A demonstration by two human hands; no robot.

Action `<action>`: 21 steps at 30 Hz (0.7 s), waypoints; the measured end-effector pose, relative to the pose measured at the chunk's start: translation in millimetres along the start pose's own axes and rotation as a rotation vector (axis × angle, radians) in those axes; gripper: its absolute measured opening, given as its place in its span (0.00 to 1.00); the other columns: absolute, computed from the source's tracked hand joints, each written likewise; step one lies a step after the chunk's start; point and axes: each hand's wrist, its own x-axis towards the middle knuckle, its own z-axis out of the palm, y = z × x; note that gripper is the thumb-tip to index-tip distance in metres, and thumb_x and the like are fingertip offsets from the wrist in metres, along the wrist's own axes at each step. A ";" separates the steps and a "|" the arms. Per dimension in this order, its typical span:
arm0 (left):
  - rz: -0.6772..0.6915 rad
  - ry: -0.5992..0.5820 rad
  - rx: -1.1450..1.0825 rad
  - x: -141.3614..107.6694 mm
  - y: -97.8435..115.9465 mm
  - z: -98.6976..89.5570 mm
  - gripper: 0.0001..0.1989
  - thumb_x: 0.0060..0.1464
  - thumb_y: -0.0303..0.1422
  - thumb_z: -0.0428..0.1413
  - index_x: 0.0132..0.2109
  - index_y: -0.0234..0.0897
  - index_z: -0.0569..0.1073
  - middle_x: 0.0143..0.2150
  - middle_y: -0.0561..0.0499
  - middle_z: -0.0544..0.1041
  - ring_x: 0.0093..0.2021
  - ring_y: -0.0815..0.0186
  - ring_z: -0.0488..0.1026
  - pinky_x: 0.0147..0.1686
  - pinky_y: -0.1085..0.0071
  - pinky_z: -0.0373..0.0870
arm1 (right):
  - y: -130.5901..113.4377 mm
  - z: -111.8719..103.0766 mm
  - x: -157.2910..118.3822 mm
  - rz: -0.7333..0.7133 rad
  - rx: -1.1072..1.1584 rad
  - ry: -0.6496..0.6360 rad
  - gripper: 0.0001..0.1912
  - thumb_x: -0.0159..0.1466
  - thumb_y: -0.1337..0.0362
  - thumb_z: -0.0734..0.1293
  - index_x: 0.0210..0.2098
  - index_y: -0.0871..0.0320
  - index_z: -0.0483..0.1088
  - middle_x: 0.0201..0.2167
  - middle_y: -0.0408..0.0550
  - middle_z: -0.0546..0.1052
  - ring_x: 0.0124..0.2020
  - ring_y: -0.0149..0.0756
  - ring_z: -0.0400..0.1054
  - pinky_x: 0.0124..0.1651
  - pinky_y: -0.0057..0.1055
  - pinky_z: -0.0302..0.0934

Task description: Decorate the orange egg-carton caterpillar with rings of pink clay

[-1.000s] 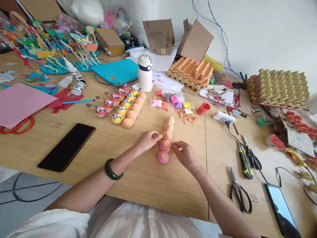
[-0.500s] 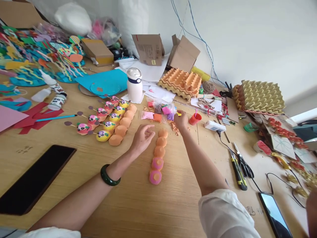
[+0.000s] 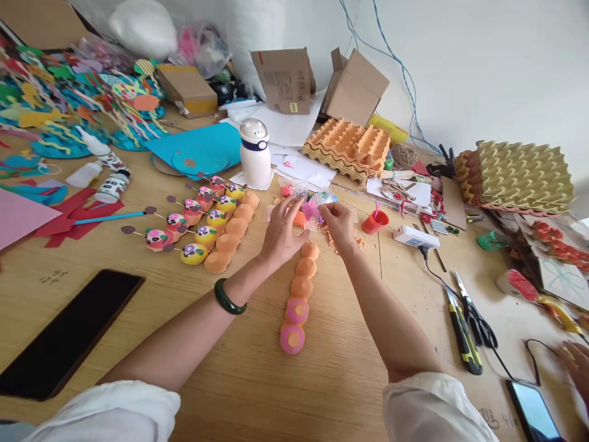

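Note:
My left hand [image 3: 281, 232] reaches over the small coloured packets, its thumb and fingers apart and nothing visible between them. My right hand [image 3: 340, 226] is closed in a pinch beside a pink-purple packet [image 3: 311, 209]; what its fingertips hold is too small to make out. Below the hands lies an orange egg-carton strip [image 3: 302, 287]. Its two nearest cups carry pink rings around orange centres. An orange packet [image 3: 300, 219] shows partly behind my left hand. Orange shavings [image 3: 358, 242] are scattered by my right hand.
Finished-looking caterpillar strips [image 3: 196, 236] stand left, near a white bottle [image 3: 256, 162]. Rightward are a red cup [image 3: 375, 222], a power strip [image 3: 416, 237], a cutter [image 3: 464, 334] and scissors [image 3: 478, 319]. Egg trays [image 3: 347, 147] lie behind. Another person's hand [image 3: 575, 362] shows far right.
My left hand has moved forward and right to the packets, its fingers spreading. My right hand has come in toward the pink-purple packet; the yellow bit at its fingers no longer shows.

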 end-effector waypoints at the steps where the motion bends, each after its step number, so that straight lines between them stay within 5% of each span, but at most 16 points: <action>1: 0.039 -0.015 0.060 1.7 2.6 -0.9 0.41 0.54 0.28 0.67 0.74 0.40 0.67 0.79 0.37 0.67 0.80 0.47 0.61 0.81 0.45 0.57 | -3.1 -1.7 -10.2 -0.005 0.042 -0.031 0.15 0.61 0.50 0.74 0.28 0.54 0.73 0.26 0.41 0.74 0.26 0.32 0.68 0.33 0.31 0.71; 3: 0.074 -0.058 0.147 1.6 7.5 -4.2 0.45 0.53 0.32 0.70 0.76 0.37 0.65 0.77 0.34 0.69 0.78 0.43 0.64 0.79 0.44 0.59 | -8.3 -5.6 -30.6 -0.004 0.112 -0.097 0.21 0.57 0.44 0.78 0.27 0.54 0.73 0.24 0.41 0.73 0.25 0.32 0.67 0.31 0.32 0.71; 7: 0.007 -0.145 0.228 -10.8 16.1 -14.0 0.33 0.62 0.33 0.64 0.72 0.38 0.71 0.63 0.40 0.81 0.62 0.51 0.79 0.63 0.58 0.76 | -12.7 -13.7 -64.6 0.026 0.290 -0.179 0.24 0.56 0.42 0.80 0.25 0.55 0.76 0.24 0.42 0.73 0.25 0.30 0.66 0.28 0.30 0.69; 15: 0.149 -0.204 0.364 -29.2 31.8 -19.4 0.35 0.60 0.31 0.66 0.73 0.38 0.72 0.53 0.43 0.82 0.56 0.54 0.80 0.48 0.67 0.78 | -14.9 -26.6 -92.6 0.146 0.476 -0.281 0.24 0.52 0.42 0.84 0.26 0.55 0.79 0.26 0.42 0.76 0.28 0.30 0.68 0.29 0.28 0.73; 21: 0.196 -0.216 0.359 -34.4 35.1 -17.9 0.27 0.66 0.34 0.60 0.70 0.38 0.74 0.53 0.43 0.82 0.54 0.55 0.80 0.50 0.66 0.79 | -23.9 -31.2 -102.1 0.039 0.300 -0.344 0.20 0.58 0.46 0.82 0.28 0.56 0.80 0.24 0.43 0.78 0.27 0.31 0.71 0.27 0.30 0.76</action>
